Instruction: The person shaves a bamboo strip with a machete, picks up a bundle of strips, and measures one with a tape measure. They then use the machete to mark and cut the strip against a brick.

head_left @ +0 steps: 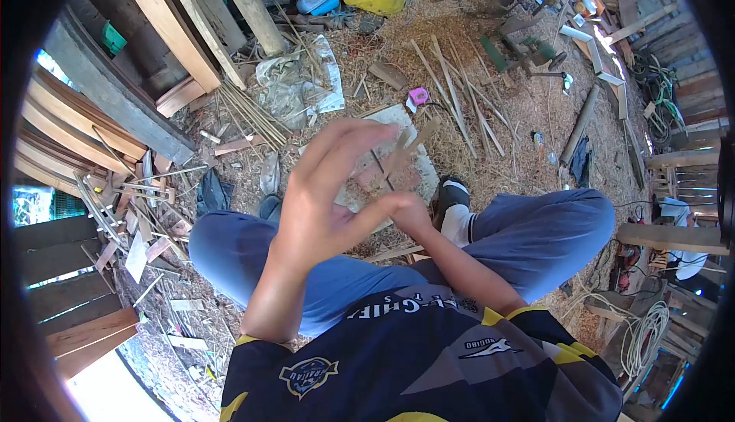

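My left hand (pixel 321 184) is raised close to the camera, its fingers curved round and its thumb reaching across toward the right hand. A thin, pale wooden strip (pixel 396 155), slightly blurred, shows at its fingertips and appears to be held there. Beside the strip runs a thin dark rod or blade (pixel 383 169), its lower end near my right hand. My right hand (pixel 412 214) is closed next to the left thumb, and its fingers are mostly hidden. Beneath both hands, a pale flat board (pixel 419 135) lies on the ground between my legs.
A pink tape measure (pixel 417 96) sits at the board's far edge. Long thin wooden strips (pixel 459 96) lie beyond it on the shavings-covered ground. Curved planks (pixel 172 24) lean at the left. A green metal tool (pixel 521 54) stands at the back right; coiled cable (pixel 647 338) lies at right.
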Motion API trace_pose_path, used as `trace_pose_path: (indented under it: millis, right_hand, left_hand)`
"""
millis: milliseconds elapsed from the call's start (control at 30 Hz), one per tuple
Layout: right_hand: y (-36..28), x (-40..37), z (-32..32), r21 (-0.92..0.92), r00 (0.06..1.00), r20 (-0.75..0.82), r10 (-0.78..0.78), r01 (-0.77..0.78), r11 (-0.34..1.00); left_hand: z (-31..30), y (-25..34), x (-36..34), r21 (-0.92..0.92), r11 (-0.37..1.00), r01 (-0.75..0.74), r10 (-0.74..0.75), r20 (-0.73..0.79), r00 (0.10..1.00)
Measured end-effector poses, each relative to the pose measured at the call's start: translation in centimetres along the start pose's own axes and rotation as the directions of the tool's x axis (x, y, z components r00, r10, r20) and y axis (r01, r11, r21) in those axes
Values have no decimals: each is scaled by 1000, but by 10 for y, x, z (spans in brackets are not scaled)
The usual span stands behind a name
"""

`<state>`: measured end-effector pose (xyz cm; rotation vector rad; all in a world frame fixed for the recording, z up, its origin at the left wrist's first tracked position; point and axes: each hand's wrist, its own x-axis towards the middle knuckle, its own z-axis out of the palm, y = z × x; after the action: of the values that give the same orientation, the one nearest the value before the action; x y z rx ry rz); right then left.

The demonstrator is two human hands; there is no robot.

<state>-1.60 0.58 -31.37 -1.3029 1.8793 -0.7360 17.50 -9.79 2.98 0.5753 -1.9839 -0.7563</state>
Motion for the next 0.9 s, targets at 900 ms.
trace_pose_path:
  millis: [900]
  right_hand:
    - [-51, 13, -22, -38, 988, -140, 64, -70, 997]
  left_hand:
    - [15, -27, -9, -12, 983, 183, -182, 44, 982]
